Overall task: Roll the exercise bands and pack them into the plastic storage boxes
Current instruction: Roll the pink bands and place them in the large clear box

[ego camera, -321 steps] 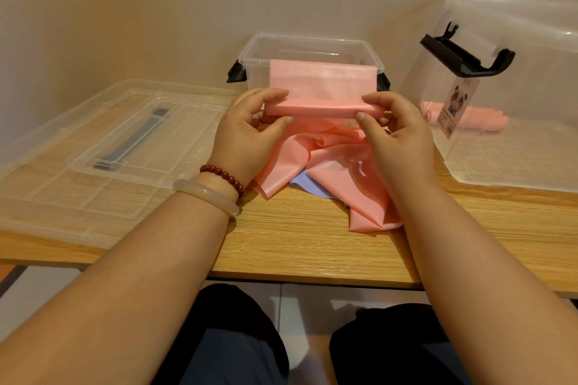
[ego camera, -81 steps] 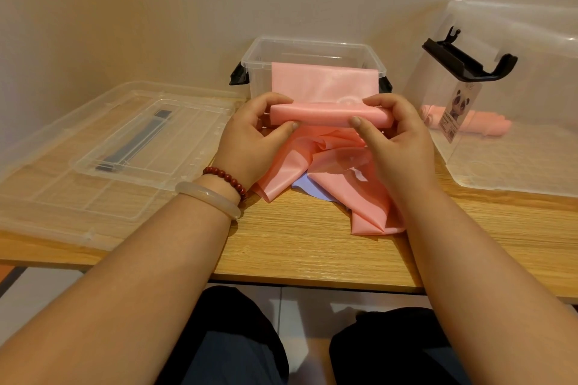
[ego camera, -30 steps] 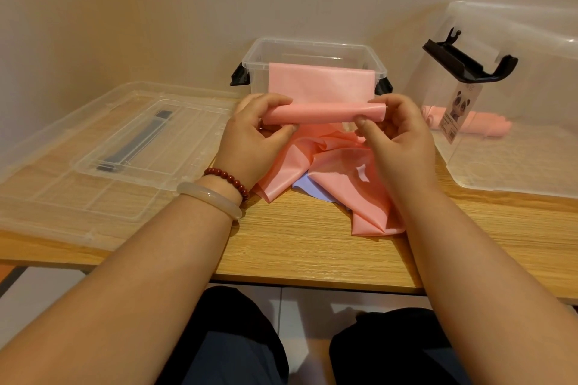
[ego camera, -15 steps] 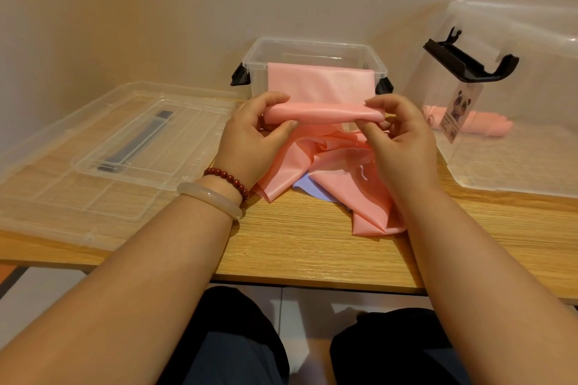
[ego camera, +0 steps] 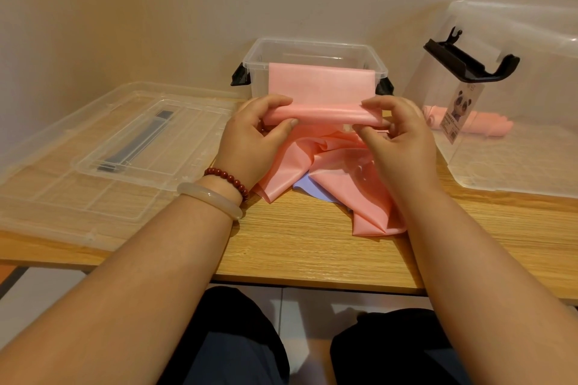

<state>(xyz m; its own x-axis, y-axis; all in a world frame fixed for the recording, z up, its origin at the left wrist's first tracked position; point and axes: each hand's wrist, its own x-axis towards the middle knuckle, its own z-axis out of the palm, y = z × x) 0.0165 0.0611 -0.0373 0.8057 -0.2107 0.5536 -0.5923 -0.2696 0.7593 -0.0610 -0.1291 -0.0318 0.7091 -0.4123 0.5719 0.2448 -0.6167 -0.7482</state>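
left hand (ego camera: 250, 134) grips band (ego camera: 319, 114) roll's left end | right hand (ego camera: 397, 134) pinches right end | box (ego camera: 312, 50) just behind | bare table (ego camera: 297, 247) edge near

Warm, soft indoor light, moderately bright. Wall (ego camera: 156, 9) brightest upper right, dimmer toward left. Faint soft shadows under forearms (ego camera: 140, 291) near worktop (ego camera: 297, 244) front edge; floor below darker. Mild glare on clear lid (ego camera: 62, 191) at worktop's left end and on large clear box (ego camera: 516, 166) at right end. Sheen along pink band roll (ego camera: 322, 114). Wide-angle distortion: worktop front edge bows, forearms swell at bottom corners. Focus fair, slight softness and compression grain throughout.
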